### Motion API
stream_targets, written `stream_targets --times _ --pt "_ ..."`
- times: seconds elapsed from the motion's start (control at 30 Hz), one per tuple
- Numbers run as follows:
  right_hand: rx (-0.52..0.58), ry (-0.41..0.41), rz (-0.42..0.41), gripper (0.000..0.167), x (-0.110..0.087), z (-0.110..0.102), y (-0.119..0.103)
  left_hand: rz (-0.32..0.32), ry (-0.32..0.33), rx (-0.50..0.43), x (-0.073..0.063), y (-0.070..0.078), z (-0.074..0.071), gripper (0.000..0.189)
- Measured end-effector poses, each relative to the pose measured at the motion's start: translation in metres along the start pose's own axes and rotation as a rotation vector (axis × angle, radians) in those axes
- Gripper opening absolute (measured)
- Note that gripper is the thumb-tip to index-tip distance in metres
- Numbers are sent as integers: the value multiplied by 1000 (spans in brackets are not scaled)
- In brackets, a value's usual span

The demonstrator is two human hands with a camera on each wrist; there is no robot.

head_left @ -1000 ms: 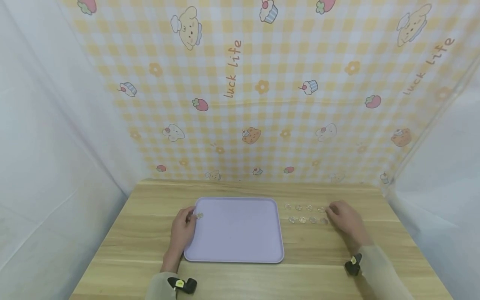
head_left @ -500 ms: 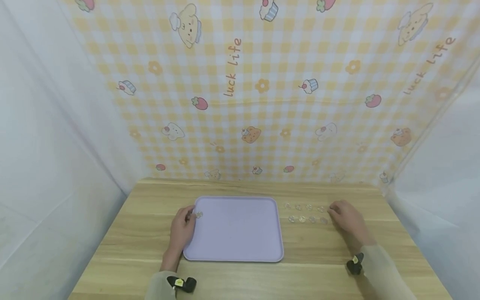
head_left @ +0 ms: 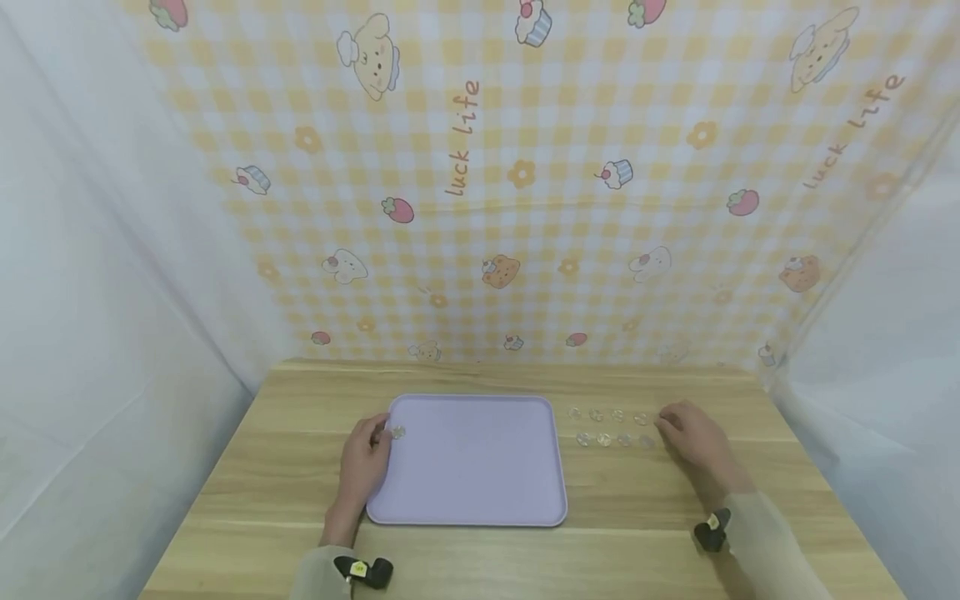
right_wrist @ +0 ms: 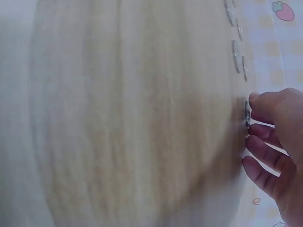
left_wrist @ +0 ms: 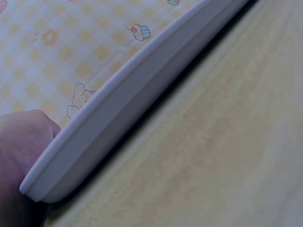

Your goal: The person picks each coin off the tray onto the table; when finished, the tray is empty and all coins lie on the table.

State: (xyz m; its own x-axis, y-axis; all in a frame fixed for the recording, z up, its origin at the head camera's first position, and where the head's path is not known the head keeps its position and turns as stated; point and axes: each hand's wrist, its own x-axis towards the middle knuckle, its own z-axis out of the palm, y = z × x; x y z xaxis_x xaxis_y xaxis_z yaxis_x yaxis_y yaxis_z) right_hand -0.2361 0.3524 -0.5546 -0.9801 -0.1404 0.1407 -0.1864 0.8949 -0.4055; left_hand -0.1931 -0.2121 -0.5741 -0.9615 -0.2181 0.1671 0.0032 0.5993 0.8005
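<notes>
A lilac rectangular tray (head_left: 468, 460) lies on the wooden table. My left hand (head_left: 363, 467) is at its left edge with fingers curled over the rim; in the left wrist view the rim partly hides the left hand (left_wrist: 28, 142). Close to its fingertips, a small coin-like disc (head_left: 398, 432) shows inside the tray's left rim. Right of the tray, several shiny, clear-looking round discs (head_left: 604, 439) form two rows. At their right end is my right hand (head_left: 697, 435). In the right wrist view, this right hand (right_wrist: 274, 142) pinches a disc (right_wrist: 247, 114) between thumb and index finger.
The wooden tabletop (head_left: 450, 567) ends at a yellow checked cloth (head_left: 525, 217) behind. White sheets (head_left: 90, 333) hang on both sides. Each wrist carries a small black camera (head_left: 365, 571).
Both hands, the tray and the disc rows stay nearly in place. The right hand shifts very slightly right from the discs; the head view also shifts a little.
</notes>
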Motion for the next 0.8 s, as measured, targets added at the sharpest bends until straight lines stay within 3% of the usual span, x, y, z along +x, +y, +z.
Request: stream_targets --times 0.23,0.47,0.8 --pt "62 -11 64 51 -4 -11 -4 -1 -9 -6 0 3 0 34" --pt "69 24 82 47 0 -20 -24 3 -1 2 1 1 -2 34" --pt "104 22 65 46 4 -15 -42 -5 -7 -9 -1 3 -2 34"
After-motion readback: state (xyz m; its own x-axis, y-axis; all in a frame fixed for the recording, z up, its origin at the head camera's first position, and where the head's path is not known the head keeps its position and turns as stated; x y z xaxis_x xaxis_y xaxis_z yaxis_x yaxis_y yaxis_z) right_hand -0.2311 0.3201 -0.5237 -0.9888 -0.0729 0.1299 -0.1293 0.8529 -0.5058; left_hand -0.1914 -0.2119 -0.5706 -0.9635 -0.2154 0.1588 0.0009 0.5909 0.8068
